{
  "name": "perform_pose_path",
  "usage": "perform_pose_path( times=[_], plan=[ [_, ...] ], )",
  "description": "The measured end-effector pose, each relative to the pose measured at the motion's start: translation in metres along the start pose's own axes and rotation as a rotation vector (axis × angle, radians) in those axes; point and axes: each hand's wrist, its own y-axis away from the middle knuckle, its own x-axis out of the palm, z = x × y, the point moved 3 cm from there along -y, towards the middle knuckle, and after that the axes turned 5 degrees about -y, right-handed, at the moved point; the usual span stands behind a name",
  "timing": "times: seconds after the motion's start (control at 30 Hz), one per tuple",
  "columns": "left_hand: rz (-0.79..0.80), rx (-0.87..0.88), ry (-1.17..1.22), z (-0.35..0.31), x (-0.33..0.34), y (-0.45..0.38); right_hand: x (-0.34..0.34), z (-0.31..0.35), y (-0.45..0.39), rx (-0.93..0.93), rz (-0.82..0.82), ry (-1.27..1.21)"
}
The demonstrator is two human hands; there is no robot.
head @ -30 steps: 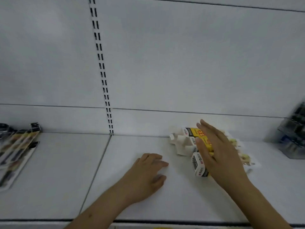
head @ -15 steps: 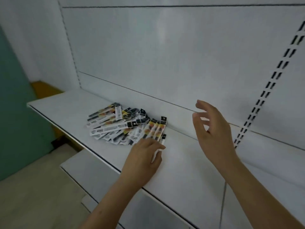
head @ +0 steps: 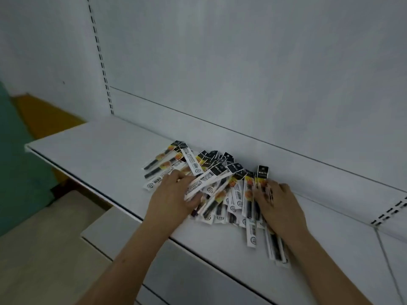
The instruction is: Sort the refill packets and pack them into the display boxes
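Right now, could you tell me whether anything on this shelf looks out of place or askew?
The refill packets lie in a loose, overlapping fan rather than a neat stack, and one packet juts past the shelf front edge. Both hands rest on the pile.

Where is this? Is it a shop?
Probably a shop aisle. There's a white metal shelf with a slotted upright on the back panel, and both hands rest on a heap of hanging refill packets, like goods being stocked.

Left hand (head: 174, 198) & right hand (head: 278, 204) palms down (fingers spread).
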Motion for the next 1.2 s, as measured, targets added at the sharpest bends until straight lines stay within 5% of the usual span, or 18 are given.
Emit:
perform_pose_path(
  times=[0.2,0.37,0.6,0.8,1.03,1.2],
  plan=[
    [-0.09,0.016,0.112,0.002,-0.002,0.001,-0.001,-0.007,-0.002,-0.006,-0.058,-0.103],
    [-0.065,-0.107,0.296,0.008,-0.011,-0.006,0.0,-0.008,-0.01,0.011,-0.075,-0.083],
    [-0.04,-0.062,0.468,-0.003,-0.014,-0.011,0.0,-0.013,-0.013,0.029,-0.085,-0.139],
    [0.075,-0.175,0.832,-0.02,-0.012,-0.031,0.0,-0.014,-0.013,0.015,-0.082,-0.179],
    [0.238,0.022,0.825,-0.05,-0.005,-0.034,-0.019,0.005,-0.004,-0.114,-0.143,-0.339],
    [0.313,0.267,0.774,-0.085,-0.006,-0.02,-0.039,0.06,0.011,-0.356,0.074,-0.712]
  ],
)
